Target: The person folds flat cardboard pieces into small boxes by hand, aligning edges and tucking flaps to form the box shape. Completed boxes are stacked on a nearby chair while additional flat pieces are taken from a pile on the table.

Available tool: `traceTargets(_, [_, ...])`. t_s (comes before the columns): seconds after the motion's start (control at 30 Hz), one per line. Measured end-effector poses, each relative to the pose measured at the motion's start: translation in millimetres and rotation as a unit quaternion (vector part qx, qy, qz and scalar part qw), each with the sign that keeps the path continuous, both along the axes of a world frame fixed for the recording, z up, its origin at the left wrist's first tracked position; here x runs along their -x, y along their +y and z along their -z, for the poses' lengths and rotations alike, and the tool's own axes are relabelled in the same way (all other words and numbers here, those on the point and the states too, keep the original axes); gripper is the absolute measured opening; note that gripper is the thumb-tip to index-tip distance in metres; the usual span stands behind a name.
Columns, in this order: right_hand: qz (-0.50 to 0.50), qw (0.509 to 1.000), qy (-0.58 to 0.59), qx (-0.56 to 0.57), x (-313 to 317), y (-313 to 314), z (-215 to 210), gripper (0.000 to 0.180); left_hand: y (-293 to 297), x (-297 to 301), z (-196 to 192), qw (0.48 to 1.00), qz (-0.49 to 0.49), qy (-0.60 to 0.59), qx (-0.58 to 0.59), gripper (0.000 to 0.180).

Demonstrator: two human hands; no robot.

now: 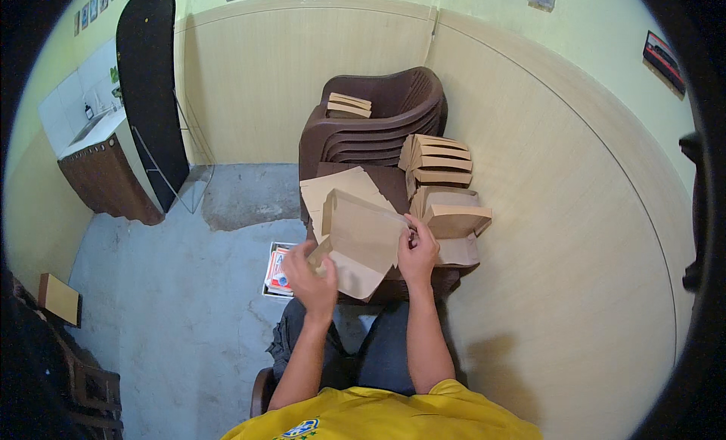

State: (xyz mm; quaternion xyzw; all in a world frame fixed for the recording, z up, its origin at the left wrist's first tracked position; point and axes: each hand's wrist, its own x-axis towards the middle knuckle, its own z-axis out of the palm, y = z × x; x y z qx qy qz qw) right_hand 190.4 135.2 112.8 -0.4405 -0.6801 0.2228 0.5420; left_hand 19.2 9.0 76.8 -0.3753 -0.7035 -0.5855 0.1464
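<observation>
A partly folded brown cardboard box [367, 232] is held over the stacked chairs in front of me, its far and left walls raised. My right hand [418, 252] pinches the box's right edge between thumb and fingers. At the near left corner my left hand [311, 285] has its thumb and fingers curled about a small side flap. Under the box lie flat cardboard blanks [338, 184], partly hidden by it. Right of my right hand, a folded cardboard box [457, 219] stands with its lid raised.
Brown plastic chairs [378, 130] are stacked against the wall, with several folded boxes [439, 158] on their right side and more boxes [349, 105] on the far seat. A white crate [267, 290] of packets sits on the floor. An ironing board [151, 99] leans beside a sink cabinet [110, 179].
</observation>
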Motion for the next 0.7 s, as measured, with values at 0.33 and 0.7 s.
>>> traceTargets(0.33, [-0.086, 0.984, -0.035, -0.152, 6, -28, -3, 0.035, 54, -56, -39, 0.875, 0.367, -0.313, -0.045, 0.025])
traceTargets(0.7, [-0.166, 0.945, 0.215, 0.18, 4, -29, -4, 0.04, 56, -22, -20, 0.887, 0.356, -0.293, -0.026, 0.018])
